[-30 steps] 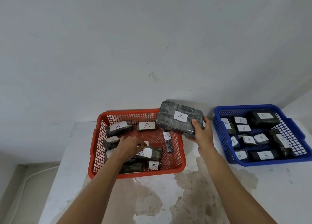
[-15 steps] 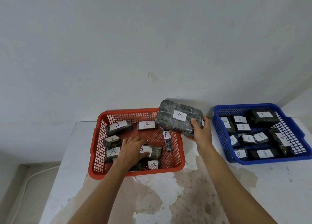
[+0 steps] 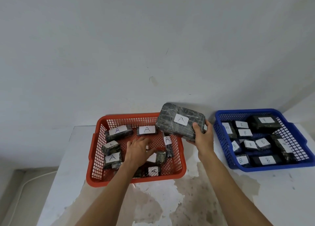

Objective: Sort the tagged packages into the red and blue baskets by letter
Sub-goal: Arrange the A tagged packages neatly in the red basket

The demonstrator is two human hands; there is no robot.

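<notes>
My right hand (image 3: 202,138) grips a large dark wrapped package tagged A (image 3: 177,119), held tilted above the back right corner of the red basket (image 3: 95,157). Several small dark packages tagged A (image 3: 146,129) lie inside that basket. My left hand (image 3: 139,150) hovers over the basket's middle with fingers spread, holding nothing, partly covering a package below it. The blue basket (image 3: 221,140) at the right holds several packages tagged B (image 3: 264,121).
Both baskets stand on a white table (image 3: 281,191) with brown stains (image 3: 192,200) in the front middle. A plain wall rises just behind the baskets. The table's left edge drops to the floor, where a cable (image 3: 25,183) runs.
My left hand has let go of a small package in the red basket and lifted with fingers spread. The large A package in my right hand has barely moved.
</notes>
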